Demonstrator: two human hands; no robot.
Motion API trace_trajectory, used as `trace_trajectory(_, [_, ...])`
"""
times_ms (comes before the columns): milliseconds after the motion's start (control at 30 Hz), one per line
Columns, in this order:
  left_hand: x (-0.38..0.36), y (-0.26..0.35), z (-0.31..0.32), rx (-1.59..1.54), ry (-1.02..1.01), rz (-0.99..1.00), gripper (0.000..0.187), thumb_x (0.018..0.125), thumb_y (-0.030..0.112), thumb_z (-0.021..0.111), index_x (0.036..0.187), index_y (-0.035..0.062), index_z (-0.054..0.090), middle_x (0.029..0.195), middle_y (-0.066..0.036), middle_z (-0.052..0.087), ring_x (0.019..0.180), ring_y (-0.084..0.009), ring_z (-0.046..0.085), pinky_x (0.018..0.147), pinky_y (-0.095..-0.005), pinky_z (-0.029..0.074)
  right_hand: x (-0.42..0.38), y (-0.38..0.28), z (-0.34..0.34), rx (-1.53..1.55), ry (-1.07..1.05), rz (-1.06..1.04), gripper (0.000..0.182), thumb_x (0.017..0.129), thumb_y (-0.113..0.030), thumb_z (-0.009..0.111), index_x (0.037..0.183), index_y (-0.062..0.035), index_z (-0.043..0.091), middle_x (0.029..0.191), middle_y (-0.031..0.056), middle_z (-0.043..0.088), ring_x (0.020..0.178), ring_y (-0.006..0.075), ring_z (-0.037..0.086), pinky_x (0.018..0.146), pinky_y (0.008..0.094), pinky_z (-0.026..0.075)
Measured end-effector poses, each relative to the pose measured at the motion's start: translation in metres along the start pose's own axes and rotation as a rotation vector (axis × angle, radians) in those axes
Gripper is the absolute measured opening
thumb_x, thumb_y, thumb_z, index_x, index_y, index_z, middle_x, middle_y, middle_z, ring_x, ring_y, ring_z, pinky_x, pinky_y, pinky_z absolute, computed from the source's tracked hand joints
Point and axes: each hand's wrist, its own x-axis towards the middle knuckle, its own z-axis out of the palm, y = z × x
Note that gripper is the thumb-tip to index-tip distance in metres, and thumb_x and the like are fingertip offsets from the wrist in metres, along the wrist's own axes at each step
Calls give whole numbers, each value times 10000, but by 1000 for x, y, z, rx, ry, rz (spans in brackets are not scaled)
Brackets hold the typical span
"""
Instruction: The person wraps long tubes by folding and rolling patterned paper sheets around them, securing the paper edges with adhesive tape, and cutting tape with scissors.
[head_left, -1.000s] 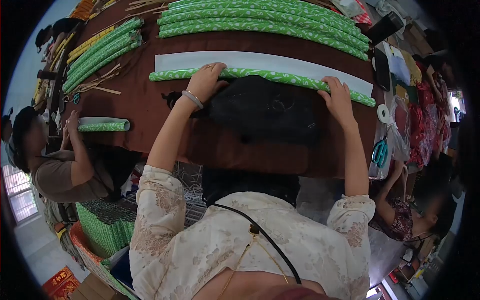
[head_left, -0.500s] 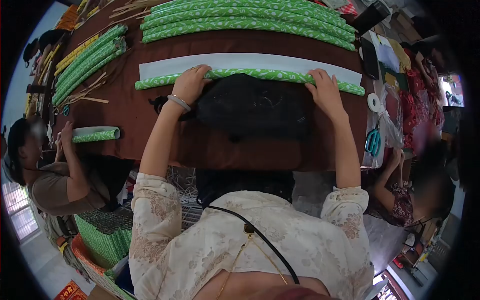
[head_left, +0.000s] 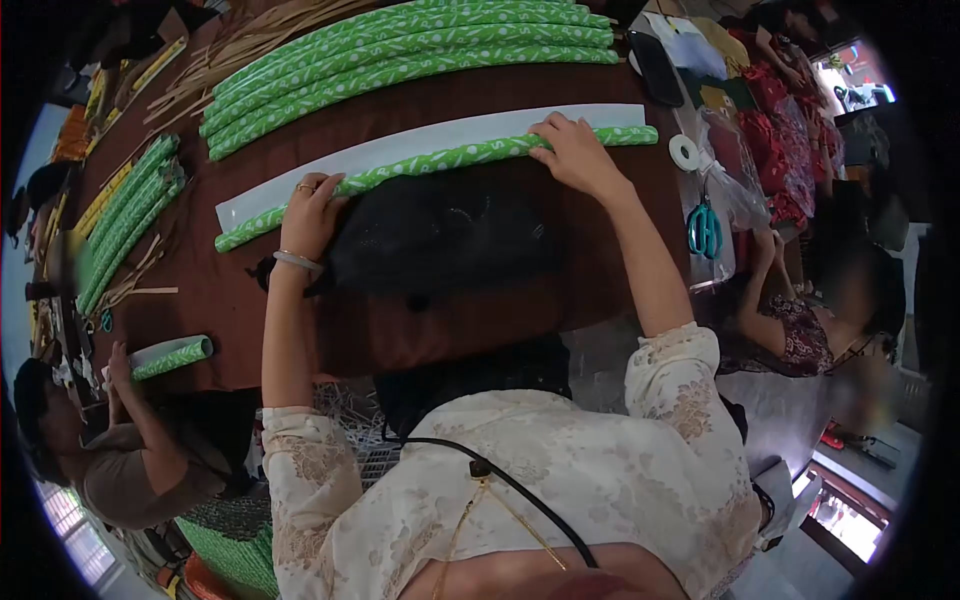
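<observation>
Green patterned sheet, white on its inner face, lies partly rolled across the brown tabletop (head_left: 200, 285). Since the earlier views the camera has turned, so the long roll (head_left: 440, 159) now slants up to the right, but both hands keep roughly the same places on it. A pale strip (head_left: 430, 132) still shows along the far side, about as wide as before, so I judge that little more has been rolled up.

The left hand (head_left: 308, 215) bends its fingers close together over the roll near its left end, thumb on the near side. The right hand (head_left: 585, 160) rests toward the other end, fingers slightly spread over the top and thumb low; how hard either presses, I cannot tell.

A black bag (head_left: 430, 235) sits just beside the near edge and could get in the way if the roll came closer. Beyond the strip lie finished-looking green rolls (head_left: 410, 62), side by side. To the right are a phone (head_left: 655, 68), a roll of tape (head_left: 684, 153) and blue-handled scissors (head_left: 705, 230). At left, a co-worker's hand (head_left: 120, 370) is at a shorter roll (head_left: 180, 357), well apart from this one.
</observation>
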Motion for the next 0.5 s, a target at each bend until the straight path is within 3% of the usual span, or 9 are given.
trace_trajectory(267, [-3, 8, -6, -43, -9, -130, 217, 800, 167, 602, 1009, 107, 592, 961, -91, 603, 842, -305, 579, 682, -384, 467, 0, -2, -6, 43, -1, 7, 293, 841, -244, 555, 1083, -79, 546, 1018, 104, 534, 981, 318, 508, 902, 468, 354])
trace_trajectory(500, [-5, 4, -3, 8, 40, -102, 214, 796, 183, 610, 998, 111, 594, 954, -82, 618, 831, -295, 591, 676, -381, 477, -3, -3, -7, 73, 45, -31, 265, 843, -232, 557, 1052, -72, 522, 1016, 112, 536, 930, 320, 516, 870, 452, 360])
